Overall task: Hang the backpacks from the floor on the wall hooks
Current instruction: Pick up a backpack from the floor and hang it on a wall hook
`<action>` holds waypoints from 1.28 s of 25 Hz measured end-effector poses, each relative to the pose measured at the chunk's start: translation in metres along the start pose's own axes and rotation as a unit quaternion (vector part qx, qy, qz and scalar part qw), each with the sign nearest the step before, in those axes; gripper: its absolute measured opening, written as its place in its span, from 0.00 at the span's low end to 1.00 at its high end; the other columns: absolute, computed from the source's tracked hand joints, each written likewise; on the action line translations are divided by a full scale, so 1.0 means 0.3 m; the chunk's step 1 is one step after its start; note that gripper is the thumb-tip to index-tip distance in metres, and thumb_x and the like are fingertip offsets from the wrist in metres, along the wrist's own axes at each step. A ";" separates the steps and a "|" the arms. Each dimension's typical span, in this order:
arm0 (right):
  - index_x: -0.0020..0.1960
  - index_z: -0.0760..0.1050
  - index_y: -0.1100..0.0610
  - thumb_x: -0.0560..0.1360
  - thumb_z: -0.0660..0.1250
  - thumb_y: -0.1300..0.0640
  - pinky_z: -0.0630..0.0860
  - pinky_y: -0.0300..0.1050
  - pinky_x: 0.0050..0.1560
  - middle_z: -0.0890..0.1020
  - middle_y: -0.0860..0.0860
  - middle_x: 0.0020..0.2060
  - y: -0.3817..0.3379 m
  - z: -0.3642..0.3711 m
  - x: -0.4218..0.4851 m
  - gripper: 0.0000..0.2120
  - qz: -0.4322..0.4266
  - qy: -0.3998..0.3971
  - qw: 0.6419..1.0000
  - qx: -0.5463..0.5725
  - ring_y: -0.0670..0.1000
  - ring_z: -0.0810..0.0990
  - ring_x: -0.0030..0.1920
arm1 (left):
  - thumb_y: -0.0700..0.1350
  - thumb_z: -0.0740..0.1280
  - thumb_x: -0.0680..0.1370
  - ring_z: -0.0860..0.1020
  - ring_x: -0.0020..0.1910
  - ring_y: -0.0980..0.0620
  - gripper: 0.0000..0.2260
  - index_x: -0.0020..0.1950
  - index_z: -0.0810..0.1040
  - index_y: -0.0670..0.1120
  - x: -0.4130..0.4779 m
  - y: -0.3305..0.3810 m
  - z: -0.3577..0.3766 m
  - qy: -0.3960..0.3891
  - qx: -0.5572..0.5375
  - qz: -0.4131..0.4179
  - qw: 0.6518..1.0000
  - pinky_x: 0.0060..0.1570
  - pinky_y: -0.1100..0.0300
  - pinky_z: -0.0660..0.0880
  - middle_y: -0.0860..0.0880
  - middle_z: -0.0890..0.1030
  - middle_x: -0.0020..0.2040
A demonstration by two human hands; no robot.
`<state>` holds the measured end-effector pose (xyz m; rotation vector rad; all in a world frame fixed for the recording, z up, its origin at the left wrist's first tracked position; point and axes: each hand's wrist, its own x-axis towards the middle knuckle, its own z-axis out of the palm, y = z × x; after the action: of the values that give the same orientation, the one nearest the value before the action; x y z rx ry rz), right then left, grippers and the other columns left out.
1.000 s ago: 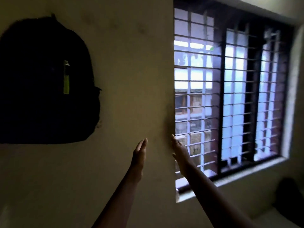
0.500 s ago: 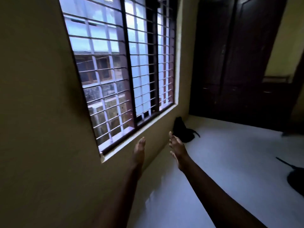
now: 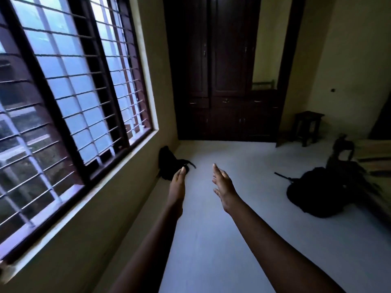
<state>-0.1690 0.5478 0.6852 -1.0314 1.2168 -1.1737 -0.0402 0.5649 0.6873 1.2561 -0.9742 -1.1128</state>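
Observation:
A small black backpack (image 3: 168, 162) lies on the pale floor against the wall under the window, with a strap trailing to the right. A larger black backpack (image 3: 317, 192) lies on the floor at the right, beside a mat. My left hand (image 3: 178, 182) and my right hand (image 3: 222, 183) are stretched out in front of me, fingers straight, holding nothing. The left fingertips overlap the small backpack in the view but are nearer to me. No wall hooks are in view.
A barred window (image 3: 69, 98) fills the left wall. A dark wooden wardrobe (image 3: 222, 68) stands at the far end. A small dark stool (image 3: 307, 126) is at the far right, and a striped mat (image 3: 374, 157) lies on the floor by the right edge.
The view has swung right and down, away from the wall with the hung black backpack, past the window, to the floor. Both hands stay held out and empty.

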 end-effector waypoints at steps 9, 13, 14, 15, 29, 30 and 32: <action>0.69 0.67 0.54 0.77 0.57 0.41 0.67 0.51 0.66 0.71 0.55 0.68 -0.001 -0.435 0.625 0.25 0.014 0.166 0.986 0.020 0.55 0.70 0.68 | 0.55 0.54 0.80 0.62 0.74 0.48 0.24 0.73 0.63 0.46 0.590 -0.132 0.522 -0.135 0.039 -0.044 0.989 0.72 0.51 0.56 0.46 0.64 0.75; 0.67 0.68 0.54 0.78 0.57 0.44 0.69 0.59 0.66 0.72 0.64 0.66 -0.021 -0.609 0.860 0.21 0.034 0.245 0.968 0.048 0.65 0.68 0.68 | 0.54 0.54 0.80 0.63 0.73 0.47 0.23 0.73 0.64 0.46 0.854 -0.221 0.760 -0.221 0.063 -0.056 0.972 0.70 0.52 0.58 0.46 0.65 0.74; 0.66 0.69 0.53 0.78 0.57 0.44 0.72 0.56 0.61 0.75 0.63 0.62 -0.029 -0.664 0.912 0.20 0.035 0.270 0.960 0.060 0.65 0.71 0.66 | 0.55 0.54 0.80 0.63 0.73 0.47 0.23 0.73 0.64 0.47 0.911 -0.245 0.837 -0.247 0.071 -0.068 0.964 0.70 0.52 0.59 0.47 0.66 0.74; 0.65 0.70 0.52 0.78 0.57 0.44 0.74 0.52 0.56 0.76 0.61 0.59 -0.034 -0.726 0.960 0.19 0.043 0.295 0.952 0.070 0.65 0.74 0.63 | 0.55 0.54 0.80 0.63 0.73 0.47 0.23 0.72 0.64 0.47 0.959 -0.265 0.919 -0.270 0.076 -0.082 0.956 0.70 0.53 0.59 0.47 0.66 0.74; 0.71 0.65 0.58 0.79 0.58 0.47 0.68 0.52 0.69 0.70 0.56 0.69 0.096 -1.888 1.676 0.25 0.164 0.358 0.919 -0.009 0.56 0.70 0.69 | 0.52 0.56 0.80 0.67 0.70 0.48 0.20 0.70 0.67 0.47 1.426 -0.620 2.154 -0.351 0.098 -0.197 0.910 0.61 0.59 0.61 0.46 0.70 0.70; 0.71 0.64 0.58 0.79 0.59 0.47 0.68 0.52 0.69 0.70 0.56 0.69 0.113 -1.961 1.742 0.25 0.175 0.346 0.921 -0.030 0.55 0.70 0.68 | 0.52 0.56 0.80 0.67 0.70 0.48 0.19 0.70 0.67 0.47 1.470 -0.659 2.215 -0.342 0.103 -0.209 0.911 0.61 0.59 0.61 0.46 0.70 0.70; 0.71 0.64 0.57 0.78 0.60 0.47 0.69 0.53 0.69 0.70 0.55 0.69 0.155 -2.109 1.897 0.25 0.215 0.321 0.921 -0.057 0.55 0.70 0.68 | 0.53 0.56 0.80 0.67 0.70 0.48 0.20 0.70 0.67 0.48 1.558 -0.765 2.349 -0.320 0.121 -0.243 0.908 0.64 0.57 0.62 0.46 0.71 0.70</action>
<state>-0.8050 0.0098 0.5055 -0.4083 1.9310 -1.1244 -0.6497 -0.0369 0.5023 1.4044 -1.3517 -1.9216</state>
